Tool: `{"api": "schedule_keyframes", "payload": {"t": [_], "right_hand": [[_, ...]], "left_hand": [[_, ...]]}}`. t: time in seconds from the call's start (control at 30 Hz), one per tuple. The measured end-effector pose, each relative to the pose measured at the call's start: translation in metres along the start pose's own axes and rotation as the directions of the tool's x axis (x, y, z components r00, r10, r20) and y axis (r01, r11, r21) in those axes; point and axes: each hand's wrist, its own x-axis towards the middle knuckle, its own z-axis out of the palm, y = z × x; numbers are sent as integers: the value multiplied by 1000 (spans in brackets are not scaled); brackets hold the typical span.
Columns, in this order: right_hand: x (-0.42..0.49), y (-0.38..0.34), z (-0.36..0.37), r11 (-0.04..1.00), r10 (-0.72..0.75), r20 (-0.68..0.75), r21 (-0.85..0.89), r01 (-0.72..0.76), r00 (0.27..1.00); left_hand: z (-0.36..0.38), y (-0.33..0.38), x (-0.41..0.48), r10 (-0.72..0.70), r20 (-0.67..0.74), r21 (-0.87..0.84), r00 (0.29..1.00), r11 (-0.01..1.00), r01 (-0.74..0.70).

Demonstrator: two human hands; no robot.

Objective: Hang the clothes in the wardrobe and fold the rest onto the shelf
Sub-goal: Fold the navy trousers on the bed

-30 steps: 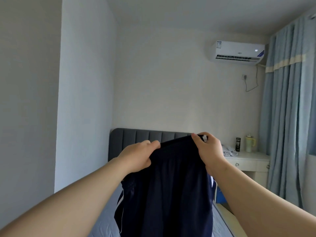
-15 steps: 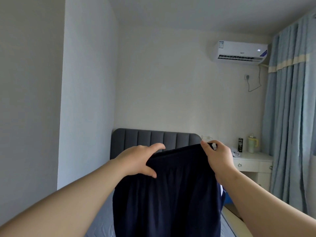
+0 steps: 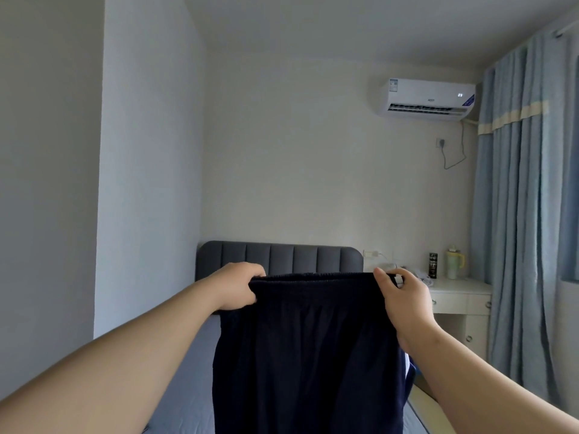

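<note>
Head view, one entry.
Dark trousers (image 3: 310,355): hang in front of the headboard (image 3: 279,256), waistband pulled level, probably to straighten them for folding.
Left hand (image 3: 238,288): grips the waistband's left end.
Right hand (image 3: 399,296): pinches the right end.

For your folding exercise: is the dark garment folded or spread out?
Spread out. The left hand and right hand grip the waistband ends, holding it flat, and the navy garment hangs unfolded below.
</note>
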Motion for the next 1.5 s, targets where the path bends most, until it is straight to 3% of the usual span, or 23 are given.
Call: {"api": "schedule_keyframes", "payload": {"t": [0.17, 0.27, 0.37, 0.47, 0.53, 0.73, 0.93, 1.03, 1.2, 1.3, 1.5], "right_hand": [[2, 7, -11, 999, 43, -35, 8, -42, 998], [4, 7, -17, 987, 98, -6, 126, -96, 995], [3, -1, -20, 936, 170, 141, 287, -204, 975], [2, -8, -23, 886, 174, 283, 374, -275, 943], [2, -10, -25, 876, 167, 302, 392, -282, 939], [3, -12, -25, 916, 149, 152, 350, -194, 977], [1, -17, -17, 915, 139, 181, 352, -196, 974], [5, -18, -10, 902, 225, 194, 329, -280, 955], [4, -3, -4, 901, 331, 194, 226, -370, 923], [0, 1, 1, 894, 332, 189, 250, -372, 924], [-19, -23, 24, 915, 184, 392, 266, -302, 901]], "left_hand": [[-4, -7, 2, -67, -54, -384, 996, 923, 41], [-3, -10, 0, -152, -107, -684, 983, 728, 38], [1, -10, -2, -240, -140, -880, 961, 476, -9], [1, -12, -4, -285, -121, -968, 951, 245, -49], [-1, -12, -6, -277, -103, -980, 955, 191, -50], [-8, -13, -15, -207, -35, -962, 978, 272, 23], [-17, -10, -16, -214, 34, -973, 976, 218, 82], [-18, -8, -12, -311, 101, -974, 945, 163, 158], [0, 1, -4, -498, 184, -938, 847, 169, 303], [11, 12, 0, -521, 86, -925, 849, 274, 262], [22, 49, -4, -416, -191, -789, 889, 604, 113]]}}
